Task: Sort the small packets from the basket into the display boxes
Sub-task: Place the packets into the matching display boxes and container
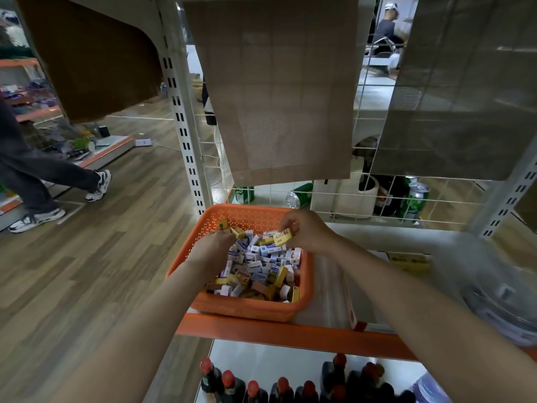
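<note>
An orange perforated basket [203, 228] stands on the shelf, filled with several small yellow, white and purple packets [258, 266]. My right hand [308, 231] is over the basket's back right and pinches a yellow packet [282, 236]. My left hand [213, 245] reaches into the basket's left side, its fingers curled round another yellow packet [239, 231]. A yellow display box [408, 261] lies blurred on the shelf to the right of the basket.
The shelf has an orange front edge [290, 333]. A clear plastic container [499, 289] stands at the right. Dark red-capped bottles [252, 388] fill the shelf below. Green cans [415, 199] sit behind the wire grid. A person [43, 175] walks on the left floor.
</note>
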The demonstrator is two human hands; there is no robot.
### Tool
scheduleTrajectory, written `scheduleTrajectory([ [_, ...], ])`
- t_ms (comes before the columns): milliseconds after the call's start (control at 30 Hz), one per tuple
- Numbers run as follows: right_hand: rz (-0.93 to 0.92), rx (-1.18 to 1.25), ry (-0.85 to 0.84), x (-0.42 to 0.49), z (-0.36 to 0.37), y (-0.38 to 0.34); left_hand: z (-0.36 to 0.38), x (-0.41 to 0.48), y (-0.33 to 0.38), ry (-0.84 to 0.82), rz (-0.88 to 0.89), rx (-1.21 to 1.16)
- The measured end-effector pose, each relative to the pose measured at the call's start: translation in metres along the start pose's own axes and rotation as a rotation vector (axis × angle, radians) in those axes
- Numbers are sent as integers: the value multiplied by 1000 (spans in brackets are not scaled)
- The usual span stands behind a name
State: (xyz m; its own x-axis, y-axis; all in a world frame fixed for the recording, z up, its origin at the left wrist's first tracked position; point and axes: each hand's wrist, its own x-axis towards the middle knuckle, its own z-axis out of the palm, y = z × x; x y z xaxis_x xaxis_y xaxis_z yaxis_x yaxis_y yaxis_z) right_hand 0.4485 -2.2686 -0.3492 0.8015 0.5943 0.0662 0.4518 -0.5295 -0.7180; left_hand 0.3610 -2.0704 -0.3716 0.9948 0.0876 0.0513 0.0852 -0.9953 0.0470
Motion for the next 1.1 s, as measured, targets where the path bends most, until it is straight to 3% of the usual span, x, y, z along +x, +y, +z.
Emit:
scheduleTrajectory([
  [400, -74, -72, 129, -32, -42, 17, -26, 3, 68, 89, 183, 7],
  [700, 69, -210, 139, -75, -97, 68, -25, 16, 123, 75, 359, -3],
  [1100, 279, -285, 118, -126, -153, 132, -12, 30, 200, 44, 439, -69],
])
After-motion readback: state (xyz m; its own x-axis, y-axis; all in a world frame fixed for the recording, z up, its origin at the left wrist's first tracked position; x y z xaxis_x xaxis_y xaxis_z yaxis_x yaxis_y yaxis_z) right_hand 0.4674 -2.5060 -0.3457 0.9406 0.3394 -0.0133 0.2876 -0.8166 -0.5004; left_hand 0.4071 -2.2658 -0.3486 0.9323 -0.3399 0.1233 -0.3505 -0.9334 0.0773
